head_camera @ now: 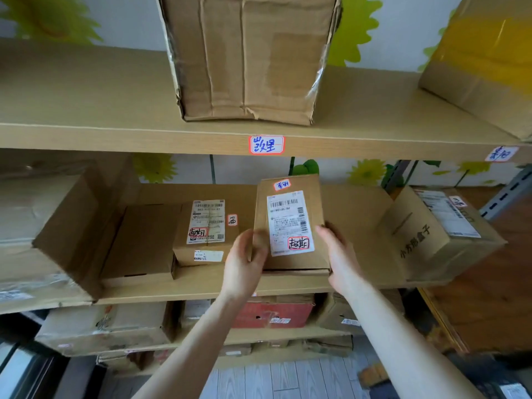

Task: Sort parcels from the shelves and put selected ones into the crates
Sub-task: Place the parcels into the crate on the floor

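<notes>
A small brown cardboard parcel (pixel 290 223) with a white shipping label and a red-framed handwritten sticker is tilted up over the middle shelf (pixel 201 286). My left hand (pixel 244 263) grips its lower left edge and my right hand (pixel 339 254) grips its lower right edge. To its left on the same shelf lies a second labelled parcel (pixel 205 233) with a similar red-framed sticker. No crate is in view.
A flat brown box (pixel 144 243) and a large box (pixel 57 231) lie at the shelf's left; a box with printed characters (pixel 431 234) sits at the right. A tall worn carton (pixel 250 59) stands on the upper shelf. More boxes, one red (pixel 273 313), fill the lower shelves.
</notes>
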